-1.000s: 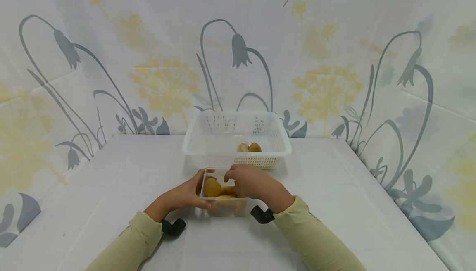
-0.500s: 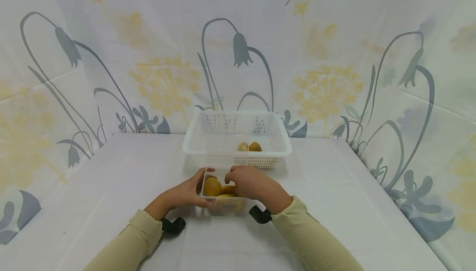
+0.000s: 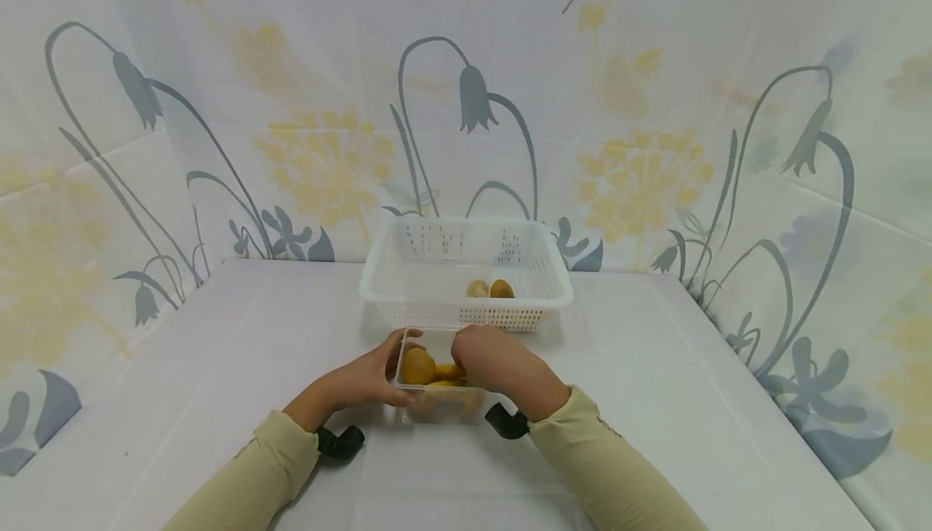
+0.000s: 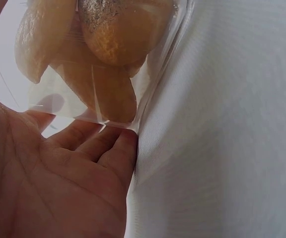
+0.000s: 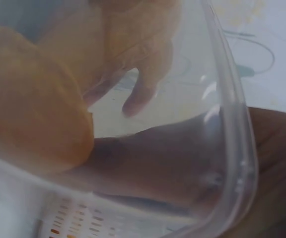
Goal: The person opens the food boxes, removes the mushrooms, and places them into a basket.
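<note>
A small clear plastic box (image 3: 446,407) holds several yellow-brown, potato-like pieces (image 3: 418,367), some rounded and some long. My left hand (image 3: 358,380) grips the box at its left side, thumb along the near rim and fingers round the far corner. In the left wrist view its fingers (image 4: 115,151) lie under the wall, with the pieces behind the clear plastic. My right hand (image 3: 501,363) reaches down into the box's right side, fingertips hidden in the head view. Through the wall, the right wrist view has it right at a large yellow-brown piece (image 5: 31,104); I cannot tell whether it holds this.
Behind the box stands a white slotted plastic basket (image 3: 466,308) with two roundish pieces (image 3: 489,289) inside, one paler. A white cloth (image 3: 218,337) covers the table. A flower-printed sheet (image 3: 466,167) hangs at the back and both sides.
The right hand's fingertips, visible above the box earlier, have dropped down inside it and out of sight. The left hand and the box stay put; the head view shifts slightly.
</note>
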Tool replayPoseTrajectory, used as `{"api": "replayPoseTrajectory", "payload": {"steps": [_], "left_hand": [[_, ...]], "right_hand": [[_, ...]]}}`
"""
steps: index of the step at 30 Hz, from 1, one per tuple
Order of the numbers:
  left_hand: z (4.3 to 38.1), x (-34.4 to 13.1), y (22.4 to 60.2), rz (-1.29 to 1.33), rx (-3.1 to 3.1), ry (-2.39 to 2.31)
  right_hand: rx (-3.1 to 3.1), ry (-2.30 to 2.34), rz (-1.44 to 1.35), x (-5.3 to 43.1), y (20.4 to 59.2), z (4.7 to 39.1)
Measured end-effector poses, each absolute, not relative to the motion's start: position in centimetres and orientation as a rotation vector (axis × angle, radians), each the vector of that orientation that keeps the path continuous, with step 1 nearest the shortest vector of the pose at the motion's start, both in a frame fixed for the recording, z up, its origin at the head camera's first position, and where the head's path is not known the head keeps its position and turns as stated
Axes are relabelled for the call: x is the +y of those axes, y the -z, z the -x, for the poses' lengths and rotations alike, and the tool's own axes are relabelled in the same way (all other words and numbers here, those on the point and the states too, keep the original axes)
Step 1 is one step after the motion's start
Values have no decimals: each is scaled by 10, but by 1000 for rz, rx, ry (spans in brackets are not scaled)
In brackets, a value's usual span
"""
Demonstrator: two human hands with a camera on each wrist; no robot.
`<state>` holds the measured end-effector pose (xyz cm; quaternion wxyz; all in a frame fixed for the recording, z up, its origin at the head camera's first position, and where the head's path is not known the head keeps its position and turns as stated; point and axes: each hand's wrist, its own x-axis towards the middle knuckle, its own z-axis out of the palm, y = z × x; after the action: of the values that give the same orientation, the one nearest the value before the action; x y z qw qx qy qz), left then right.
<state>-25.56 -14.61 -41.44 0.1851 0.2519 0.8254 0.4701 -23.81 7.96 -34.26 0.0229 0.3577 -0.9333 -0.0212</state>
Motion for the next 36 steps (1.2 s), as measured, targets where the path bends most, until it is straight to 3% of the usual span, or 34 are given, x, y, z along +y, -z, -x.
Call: {"api": "replayPoseTrajectory", "payload": {"steps": [36], "left_hand": [[252,-145,413,-704,2364,-1302]], "right_hand": [[-2821,-166,-1253,91,336,242]]}}
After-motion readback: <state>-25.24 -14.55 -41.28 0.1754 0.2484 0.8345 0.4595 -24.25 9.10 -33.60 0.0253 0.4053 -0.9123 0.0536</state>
